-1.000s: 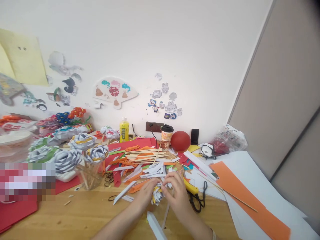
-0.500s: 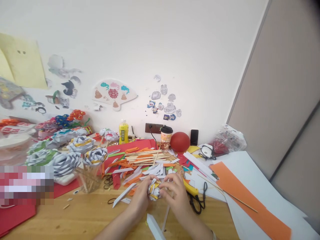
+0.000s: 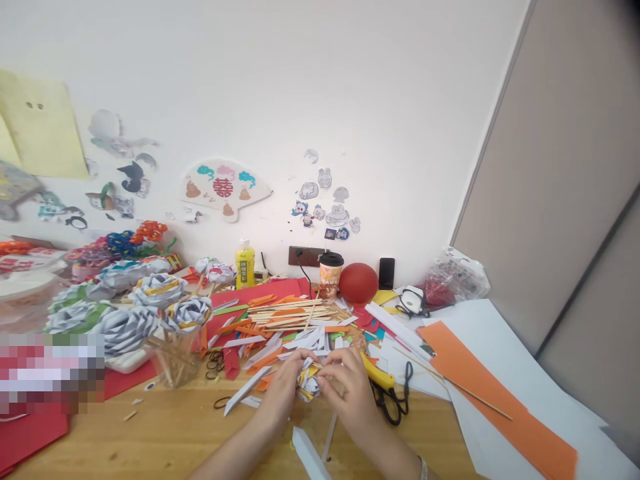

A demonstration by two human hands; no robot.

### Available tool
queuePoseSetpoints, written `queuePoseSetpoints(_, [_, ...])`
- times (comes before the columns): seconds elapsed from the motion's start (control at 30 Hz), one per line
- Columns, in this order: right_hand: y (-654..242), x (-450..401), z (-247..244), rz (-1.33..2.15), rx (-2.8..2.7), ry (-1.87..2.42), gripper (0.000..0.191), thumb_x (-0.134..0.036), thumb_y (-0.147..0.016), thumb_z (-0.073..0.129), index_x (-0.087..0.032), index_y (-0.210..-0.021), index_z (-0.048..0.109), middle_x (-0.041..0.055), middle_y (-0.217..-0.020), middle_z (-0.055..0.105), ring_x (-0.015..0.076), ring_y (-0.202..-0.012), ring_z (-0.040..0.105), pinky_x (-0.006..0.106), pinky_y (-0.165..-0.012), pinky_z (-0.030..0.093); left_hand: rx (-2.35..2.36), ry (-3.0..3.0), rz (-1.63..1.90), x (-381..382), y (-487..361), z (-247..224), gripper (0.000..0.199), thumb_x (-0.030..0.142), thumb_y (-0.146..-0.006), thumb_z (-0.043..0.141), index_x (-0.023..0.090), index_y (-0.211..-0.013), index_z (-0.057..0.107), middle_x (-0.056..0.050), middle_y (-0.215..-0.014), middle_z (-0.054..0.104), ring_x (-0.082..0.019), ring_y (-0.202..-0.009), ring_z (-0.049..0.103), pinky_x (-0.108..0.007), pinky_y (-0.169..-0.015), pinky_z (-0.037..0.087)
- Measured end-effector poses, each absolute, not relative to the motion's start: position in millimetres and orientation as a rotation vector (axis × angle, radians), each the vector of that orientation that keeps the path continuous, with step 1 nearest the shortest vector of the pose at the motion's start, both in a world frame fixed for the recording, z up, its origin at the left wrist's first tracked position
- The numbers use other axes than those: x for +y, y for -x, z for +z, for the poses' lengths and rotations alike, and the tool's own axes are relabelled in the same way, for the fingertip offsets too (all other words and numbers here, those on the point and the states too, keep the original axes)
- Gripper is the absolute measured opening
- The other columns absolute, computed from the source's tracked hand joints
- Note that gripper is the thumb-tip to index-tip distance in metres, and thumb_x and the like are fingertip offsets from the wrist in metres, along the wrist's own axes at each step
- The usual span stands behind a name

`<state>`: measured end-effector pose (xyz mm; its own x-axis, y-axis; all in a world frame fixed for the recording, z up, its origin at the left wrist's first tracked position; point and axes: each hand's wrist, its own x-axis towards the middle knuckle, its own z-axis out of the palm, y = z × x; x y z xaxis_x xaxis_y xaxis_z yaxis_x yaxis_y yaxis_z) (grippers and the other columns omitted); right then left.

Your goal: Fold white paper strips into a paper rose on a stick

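Note:
A small white and yellow folded-paper flower (image 3: 308, 385) is between my two hands, above the wooden table's near part. My left hand (image 3: 283, 387) wraps round its left side. The thumb and fingers of my right hand (image 3: 347, 381) are pinched together at its right edge. Below the hands lies a folded white paper strip (image 3: 309, 455), with a thin pale strip (image 3: 330, 437) beside it. A yellow-handled tool (image 3: 379, 375) with a black cord is just right of my right hand.
Wooden sticks (image 3: 290, 315) and cut paper strips lie behind the hands. Paper flowers (image 3: 127, 327) and a clear cup of sticks (image 3: 175, 360) are at left. A drink cup (image 3: 330, 277), yellow bottle (image 3: 245, 265) and red ball (image 3: 359, 283) stand behind. Orange paper (image 3: 500, 400) is at right.
The fingers of my right hand have closed in on the flower's upper right edge. My left hand still holds the flower. The whole view has shifted slightly.

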<state>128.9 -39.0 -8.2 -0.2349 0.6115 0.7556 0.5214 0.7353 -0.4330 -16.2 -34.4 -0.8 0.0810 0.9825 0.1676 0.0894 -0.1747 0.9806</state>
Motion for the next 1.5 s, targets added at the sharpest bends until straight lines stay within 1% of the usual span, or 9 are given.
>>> queuePoseSetpoints(0.13, [-127.7, -39.0, -8.6, 0.103, -1.926, 0.878, 0.012, -0.018, -0.084, 0.047, -0.020, -0.076, 0.057, 0.0018, -0.084, 0.055, 0.0165, -0.081, 0.048, 0.030, -0.071, 0.039, 1.085, -1.431, 1.211, -35.7, 15.9, 0.0, 0.023, 0.029, -0.079, 0.032, 0.021, -0.081, 0.054, -0.002, -0.086, 0.059, -0.019, -0.079, 0.054, -0.027, -0.069, 0.042])
queuePoseSetpoints(0.2, [-127.8, -38.6, -9.1, 0.039, -1.934, 0.893, 0.012, -0.018, -0.084, 0.046, -0.020, -0.077, 0.056, 0.0022, -0.084, 0.055, 0.0168, -0.080, 0.048, 0.030, -0.070, 0.038, 1.069, -1.439, 1.209, -36.5, 15.2, -0.6, 0.023, 0.028, -0.080, 0.031, 0.021, -0.081, 0.053, -0.001, -0.086, 0.058, -0.020, -0.083, 0.053, -0.028, -0.073, 0.041])
queuePoseSetpoints(0.33, [-129.5, -38.0, -9.5, -0.220, -1.983, 0.864, 0.014, -0.015, -0.084, 0.046, -0.019, -0.076, 0.056, 0.0026, -0.080, 0.057, 0.0170, -0.075, 0.047, 0.032, -0.068, 0.036, 1.074, -1.468, 1.222, -37.1, 14.3, -2.2, 0.023, 0.027, -0.080, 0.032, 0.021, -0.080, 0.054, -0.001, -0.085, 0.058, -0.020, -0.088, 0.052, -0.029, -0.080, 0.039])
queuePoseSetpoints(0.5, [-133.2, -37.7, -8.6, -0.497, -2.046, 0.776, 0.014, -0.015, -0.085, 0.046, -0.020, -0.080, 0.057, 0.0030, -0.080, 0.060, 0.0173, -0.074, 0.048, 0.035, -0.073, 0.035, 1.111, -1.459, 1.208, -36.2, 14.3, -2.1, 0.024, 0.026, -0.078, 0.032, 0.020, -0.080, 0.055, -0.003, -0.085, 0.060, -0.020, -0.085, 0.053, -0.029, -0.079, 0.040])
queuePoseSetpoints(0.67, [-134.7, -37.1, -9.6, -0.476, -2.070, 0.799, 0.012, -0.016, -0.084, 0.048, -0.020, -0.080, 0.057, 0.0032, -0.080, 0.060, 0.0172, -0.072, 0.048, 0.034, -0.072, 0.034, 1.130, -1.485, 1.213, -35.9, 14.1, -1.8, 0.023, 0.024, -0.078, 0.031, 0.020, -0.078, 0.053, -0.004, -0.084, 0.058, -0.020, -0.088, 0.052, -0.027, -0.079, 0.041])
queuePoseSetpoints(0.87, [-131.3, -34.9, -12.0, -0.529, -2.051, 0.818, 0.014, -0.014, -0.085, 0.045, -0.019, -0.080, 0.057, 0.0028, -0.080, 0.060, 0.0170, -0.072, 0.048, 0.035, -0.074, 0.032, 1.126, -1.499, 1.225, -32.2, 14.8, -6.4, 0.020, 0.021, -0.077, 0.033, 0.020, -0.076, 0.052, -0.005, -0.085, 0.059, -0.020, -0.088, 0.053, -0.029, -0.082, 0.040])
queuePoseSetpoints(1.17, [-128.5, -34.2, -11.3, -0.553, -2.053, 0.835, 0.019, -0.012, -0.087, 0.039, -0.019, -0.079, 0.055, 0.0030, -0.079, 0.060, 0.0169, -0.072, 0.048, 0.037, -0.077, 0.033, 1.201, -1.492, 1.196, -32.8, 14.4, -4.0, 0.020, 0.023, -0.076, 0.033, 0.020, -0.078, 0.052, -0.005, -0.086, 0.061, -0.021, -0.086, 0.055, -0.029, -0.078, 0.042])
queuePoseSetpoints(1.4, [-127.2, -32.9, -15.9, -0.581, -2.084, 0.857, 0.019, -0.012, -0.088, 0.038, -0.020, -0.082, 0.055, 0.0028, -0.079, 0.061, 0.0169, -0.072, 0.050, 0.037, -0.077, 0.034, 1.197, -1.516, 1.210, -32.0, 13.9, -2.6, 0.022, 0.023, -0.074, 0.032, 0.019, -0.078, 0.054, -0.005, -0.088, 0.062, -0.021, -0.087, 0.055, -0.030, -0.081, 0.041])
queuePoseSetpoints(1.5, [-127.2, -33.1, -16.8, -0.599, -2.091, 0.875, 0.020, -0.011, -0.087, 0.038, -0.020, -0.083, 0.056, 0.0028, -0.081, 0.061, 0.0171, -0.073, 0.048, 0.038, -0.080, 0.033, 1.188, -1.497, 1.215, -32.6, 13.7, -2.8, 0.022, 0.024, -0.075, 0.033, 0.020, -0.078, 0.054, -0.004, -0.087, 0.062, -0.021, -0.087, 0.055, -0.029, -0.080, 0.042])
